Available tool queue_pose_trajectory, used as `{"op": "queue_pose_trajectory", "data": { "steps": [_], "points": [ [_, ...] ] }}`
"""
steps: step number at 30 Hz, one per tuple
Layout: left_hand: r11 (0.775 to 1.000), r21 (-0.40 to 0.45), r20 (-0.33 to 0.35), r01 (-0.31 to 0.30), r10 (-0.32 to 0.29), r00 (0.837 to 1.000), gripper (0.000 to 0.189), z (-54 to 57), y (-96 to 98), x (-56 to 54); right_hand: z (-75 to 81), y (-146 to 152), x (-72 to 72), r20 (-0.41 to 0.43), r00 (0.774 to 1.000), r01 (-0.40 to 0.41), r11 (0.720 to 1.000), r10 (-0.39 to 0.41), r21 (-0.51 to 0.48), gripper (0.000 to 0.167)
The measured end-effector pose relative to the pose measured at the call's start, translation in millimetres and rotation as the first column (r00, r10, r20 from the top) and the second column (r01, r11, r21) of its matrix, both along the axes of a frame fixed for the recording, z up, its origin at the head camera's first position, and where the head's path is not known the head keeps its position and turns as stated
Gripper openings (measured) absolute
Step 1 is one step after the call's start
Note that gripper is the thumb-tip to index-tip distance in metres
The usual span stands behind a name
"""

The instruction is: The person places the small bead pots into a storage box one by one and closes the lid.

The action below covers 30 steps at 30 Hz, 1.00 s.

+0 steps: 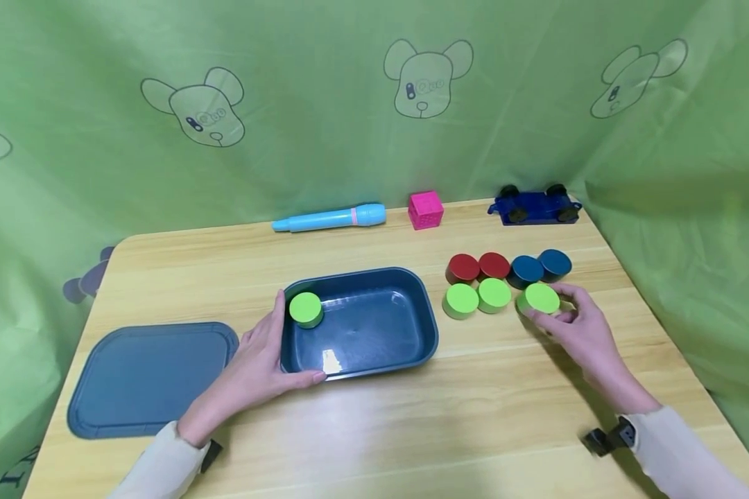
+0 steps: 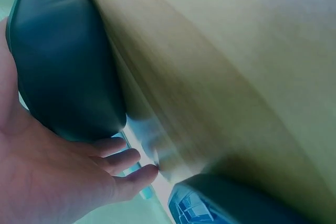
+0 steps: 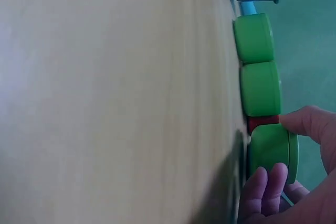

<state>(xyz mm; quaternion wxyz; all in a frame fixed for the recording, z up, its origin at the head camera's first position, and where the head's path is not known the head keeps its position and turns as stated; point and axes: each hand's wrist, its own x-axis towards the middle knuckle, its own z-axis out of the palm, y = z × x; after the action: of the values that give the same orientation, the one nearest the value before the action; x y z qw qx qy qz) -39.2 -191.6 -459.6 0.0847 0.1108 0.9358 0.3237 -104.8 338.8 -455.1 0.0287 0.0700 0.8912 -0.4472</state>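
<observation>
My left hand [image 1: 259,360] holds the near-left corner of an open dark blue plastic box [image 1: 427,305], thumb on its front rim and fingers along its left side. Inside, at the left end, is a green cylinder [image 1: 306,308]. On the right, my right hand [image 1: 583,329] grips another green cylinder [image 1: 539,298] between thumb and fingers; the right wrist view shows this cylinder [image 3: 270,148] close up. Left of it stand two more green cylinders [image 1: 460,300], with two red cylinders [image 1: 462,267] and two dark blue cylinders [image 1: 526,271] behind.
A flat dark blue lid [image 1: 152,381] lies on the wooden table [image 1: 374,443], left of the box. Along the back edge are a light blue pen-shaped tube [image 1: 329,218], a pink cube [image 1: 426,210] and a blue toy car base [image 1: 535,206]. Green cloth [image 1: 324,125] hangs behind.
</observation>
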Motion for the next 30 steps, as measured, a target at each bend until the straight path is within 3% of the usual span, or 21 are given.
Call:
{"op": "queue_pose_trajectory", "data": {
  "steps": [10,18,30],
  "points": [
    [1.0,-0.002,-0.015,0.012,-0.012,1.0,0.147,1.3,0.2,0.5,19.2,-5.6,-1.3,-0.06,0.998,0.012,0.999,-0.015,-0.048,0.06],
    [1.0,-0.005,-0.013,0.007,-0.007,1.0,0.148,-0.9,0.1,0.6,32.8,-23.9,1.0,-0.033,0.998,0.038,0.975,-0.047,-0.219,0.041],
    [1.0,0.0,-0.006,0.003,-0.003,1.0,0.148,-0.4,0.5,0.8,43.3,-81.1,-0.2,-0.159,0.983,-0.135,0.948,0.092,-0.288,0.049]
  ]
}}
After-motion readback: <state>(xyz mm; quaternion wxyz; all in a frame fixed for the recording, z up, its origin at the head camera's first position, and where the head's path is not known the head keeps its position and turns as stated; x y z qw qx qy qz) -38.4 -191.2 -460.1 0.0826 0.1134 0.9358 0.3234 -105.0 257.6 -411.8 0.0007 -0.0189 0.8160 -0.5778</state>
